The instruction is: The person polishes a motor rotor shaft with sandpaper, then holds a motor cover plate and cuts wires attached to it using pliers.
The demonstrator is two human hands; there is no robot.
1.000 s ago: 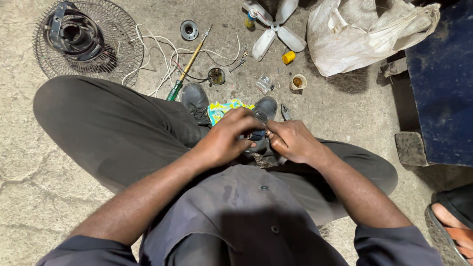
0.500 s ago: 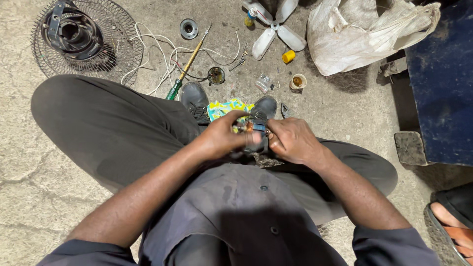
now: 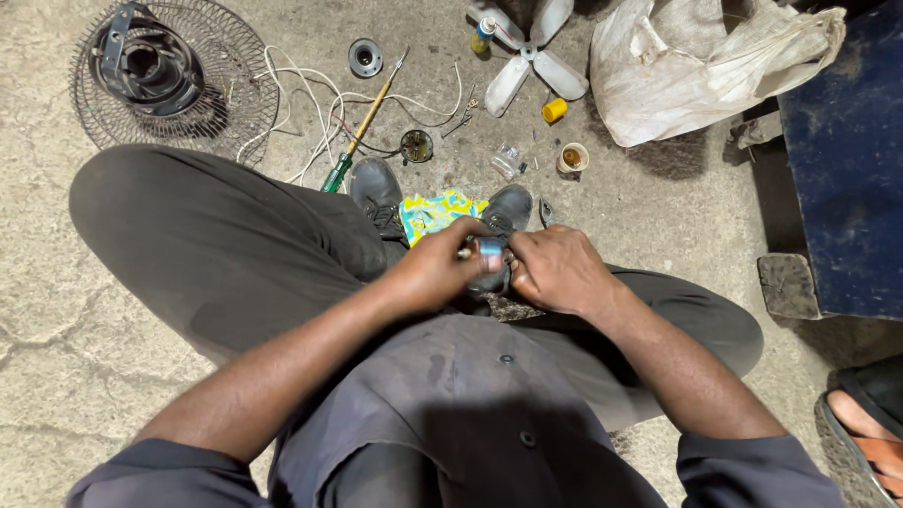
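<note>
A person sits on the concrete floor (image 3: 75, 310) with legs spread wide. Both hands meet in the middle, just above the lap. The left hand (image 3: 437, 268) and the right hand (image 3: 555, 273) hold one small grey metal part (image 3: 489, 256) between them. The fingers of both hands are curled tight around it, so most of the part is hidden.

Just past the hands lies a yellow and blue cloth (image 3: 435, 212), between two black shoes (image 3: 376, 188). Farther away on the left sits a round wire fan guard (image 3: 221, 56). White wires (image 3: 310, 103) and a screwdriver with a green handle (image 3: 362, 127) lie near it. A white fan blade (image 3: 527, 56) lies far off in the middle. A white sack (image 3: 696, 66) sits on the far right. A foot in a sandal (image 3: 870, 433) shows at the near right edge.
</note>
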